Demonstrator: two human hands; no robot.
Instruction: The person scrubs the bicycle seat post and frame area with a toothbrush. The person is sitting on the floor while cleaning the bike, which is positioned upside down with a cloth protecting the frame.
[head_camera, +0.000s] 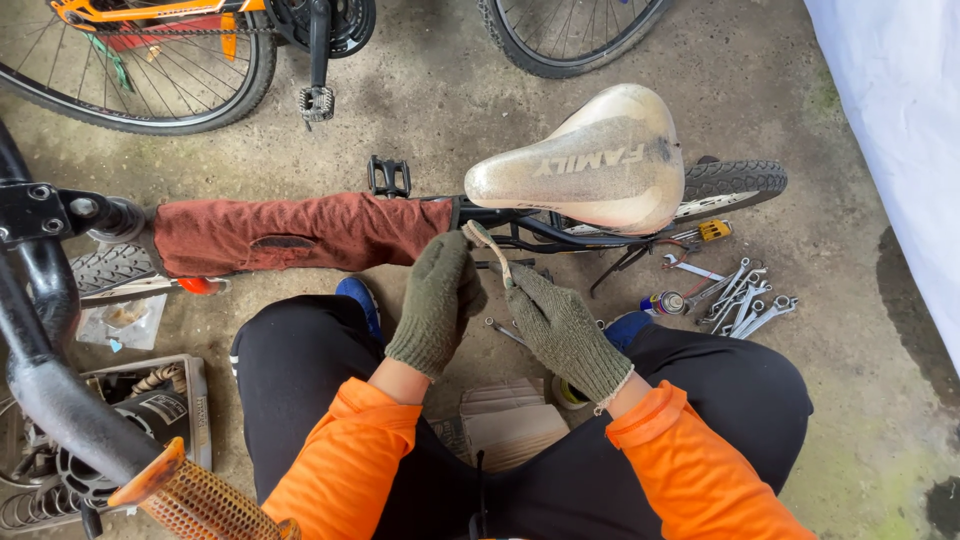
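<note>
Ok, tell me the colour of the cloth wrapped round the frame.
Rust red cloth, head view.

Olive knit gloves, orange sleeves, black trousers.

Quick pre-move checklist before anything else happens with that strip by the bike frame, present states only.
1. Both gloved hands on the pale strip: left hand and right hand, ok.
2. Strip's far end, hidden behind the frame: cannot tell.
3. Saddle clear above the hands: ok.
4. Wrenches laid on the floor at right, within view: ok.
5. Rust-red cloth wrapped round the frame tube: ok.
</note>
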